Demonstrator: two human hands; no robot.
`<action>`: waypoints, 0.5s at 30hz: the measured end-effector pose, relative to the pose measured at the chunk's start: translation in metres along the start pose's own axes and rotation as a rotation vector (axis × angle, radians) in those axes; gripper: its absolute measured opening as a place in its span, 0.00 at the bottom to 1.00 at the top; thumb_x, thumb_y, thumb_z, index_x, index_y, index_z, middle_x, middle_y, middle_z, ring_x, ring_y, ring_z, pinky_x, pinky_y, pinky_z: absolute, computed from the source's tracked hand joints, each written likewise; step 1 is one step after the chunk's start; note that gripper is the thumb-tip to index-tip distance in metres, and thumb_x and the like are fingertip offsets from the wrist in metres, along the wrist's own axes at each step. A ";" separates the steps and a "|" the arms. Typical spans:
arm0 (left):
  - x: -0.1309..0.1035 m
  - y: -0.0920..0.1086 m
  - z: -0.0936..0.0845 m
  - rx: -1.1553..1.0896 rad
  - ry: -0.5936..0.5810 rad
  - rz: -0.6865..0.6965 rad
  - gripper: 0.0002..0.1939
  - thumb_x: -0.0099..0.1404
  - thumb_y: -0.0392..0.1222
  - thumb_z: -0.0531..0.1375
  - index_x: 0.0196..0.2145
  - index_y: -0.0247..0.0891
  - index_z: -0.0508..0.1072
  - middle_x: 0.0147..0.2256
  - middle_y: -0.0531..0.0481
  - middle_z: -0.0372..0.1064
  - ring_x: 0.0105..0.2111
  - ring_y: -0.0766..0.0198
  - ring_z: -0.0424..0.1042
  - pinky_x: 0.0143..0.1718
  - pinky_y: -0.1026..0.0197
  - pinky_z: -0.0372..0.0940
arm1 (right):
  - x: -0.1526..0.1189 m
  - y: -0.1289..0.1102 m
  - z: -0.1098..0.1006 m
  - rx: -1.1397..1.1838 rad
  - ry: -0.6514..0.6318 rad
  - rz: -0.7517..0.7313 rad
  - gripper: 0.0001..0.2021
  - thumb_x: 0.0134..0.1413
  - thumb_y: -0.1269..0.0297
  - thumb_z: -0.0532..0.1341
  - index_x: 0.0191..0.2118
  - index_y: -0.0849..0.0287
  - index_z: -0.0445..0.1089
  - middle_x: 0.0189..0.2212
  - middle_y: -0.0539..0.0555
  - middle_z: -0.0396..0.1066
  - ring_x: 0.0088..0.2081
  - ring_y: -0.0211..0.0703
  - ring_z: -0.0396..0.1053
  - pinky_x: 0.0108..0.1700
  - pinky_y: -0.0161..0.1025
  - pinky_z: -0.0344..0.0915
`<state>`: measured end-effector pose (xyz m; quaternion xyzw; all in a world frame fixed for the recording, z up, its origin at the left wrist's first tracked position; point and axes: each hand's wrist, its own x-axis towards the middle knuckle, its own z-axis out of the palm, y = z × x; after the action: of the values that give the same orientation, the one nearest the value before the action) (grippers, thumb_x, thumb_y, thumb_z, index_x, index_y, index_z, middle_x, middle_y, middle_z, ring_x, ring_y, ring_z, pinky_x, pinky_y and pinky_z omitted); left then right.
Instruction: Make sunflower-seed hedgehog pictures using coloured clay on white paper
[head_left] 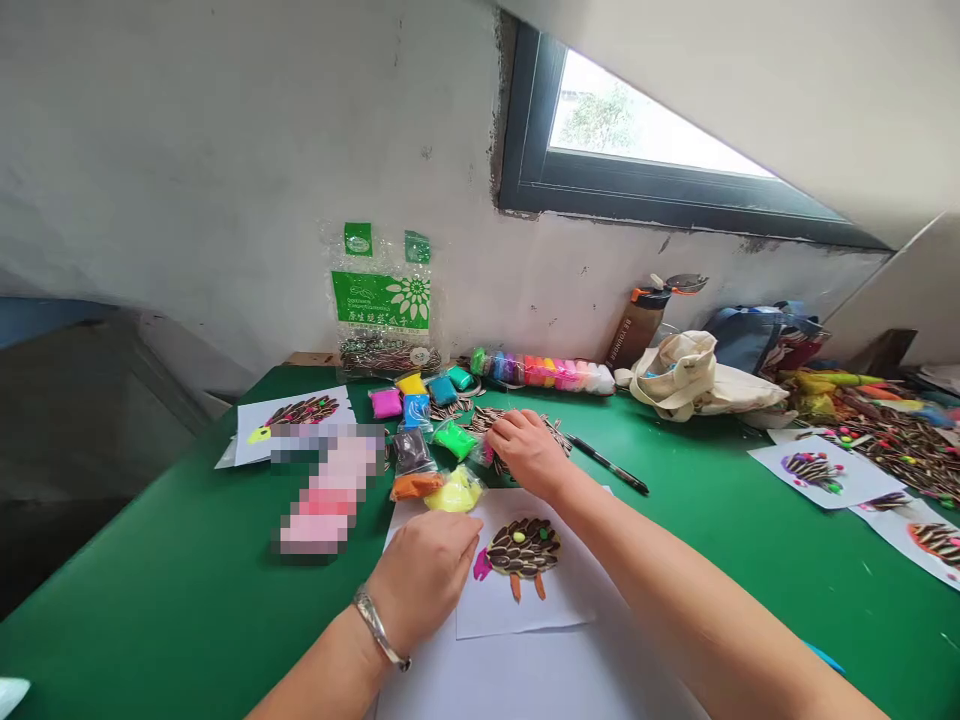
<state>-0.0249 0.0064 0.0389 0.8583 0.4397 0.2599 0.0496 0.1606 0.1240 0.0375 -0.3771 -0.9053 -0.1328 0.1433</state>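
On white paper (577,600) lies a seed-covered animal picture (525,548) with a pink head, orange legs and two green dots. My left hand (439,560), with a silver bracelet at the wrist, rests beside the picture's left side, near the yellow clay packet (454,490). Its fingers are pressed together, and what they hold, if anything, is hidden. My right hand (529,452) reaches over the paper to the seed pile (555,430), close to a pink packet (486,453). Its fingers are bent, with the tips mostly hidden. Green (454,438) and orange clay packets (417,486) lie nearby.
A black pen (609,465) lies right of the seeds. Behind stand a seed bag (382,310), a clay roll (547,372), a bottle (637,325) and a cloth bag (682,375). Finished pictures lie left (296,425) and right (814,470) on the green table (187,570).
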 end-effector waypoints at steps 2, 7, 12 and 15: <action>0.000 0.000 -0.001 -0.071 0.054 -0.046 0.13 0.67 0.36 0.50 0.39 0.40 0.74 0.32 0.48 0.75 0.33 0.62 0.74 0.37 0.61 0.68 | -0.003 0.003 -0.007 0.005 0.051 0.067 0.06 0.58 0.71 0.55 0.36 0.59 0.70 0.35 0.57 0.70 0.42 0.47 0.60 0.46 0.43 0.53; 0.002 0.001 -0.006 -0.304 0.179 -0.254 0.14 0.66 0.43 0.54 0.48 0.39 0.72 0.44 0.45 0.73 0.45 0.57 0.70 0.47 0.57 0.66 | -0.024 -0.019 -0.034 0.650 0.372 0.484 0.09 0.59 0.67 0.54 0.37 0.58 0.72 0.36 0.55 0.71 0.39 0.43 0.65 0.43 0.40 0.59; 0.007 0.012 -0.010 -0.802 0.061 -0.482 0.25 0.61 0.50 0.59 0.55 0.40 0.65 0.51 0.44 0.68 0.47 0.55 0.69 0.46 0.57 0.67 | -0.051 -0.067 -0.050 1.599 0.008 0.678 0.13 0.54 0.55 0.58 0.35 0.61 0.71 0.26 0.53 0.72 0.24 0.39 0.68 0.23 0.33 0.60; 0.010 0.021 -0.011 -1.030 -0.018 -0.541 0.19 0.62 0.49 0.59 0.46 0.35 0.72 0.38 0.45 0.73 0.36 0.59 0.72 0.37 0.60 0.68 | -0.060 -0.081 -0.050 1.699 -0.155 0.727 0.16 0.53 0.51 0.58 0.32 0.62 0.69 0.21 0.52 0.69 0.17 0.36 0.65 0.14 0.29 0.52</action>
<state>-0.0102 0.0002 0.0592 0.5827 0.4598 0.4111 0.5293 0.1508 0.0126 0.0517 -0.4140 -0.5319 0.6541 0.3433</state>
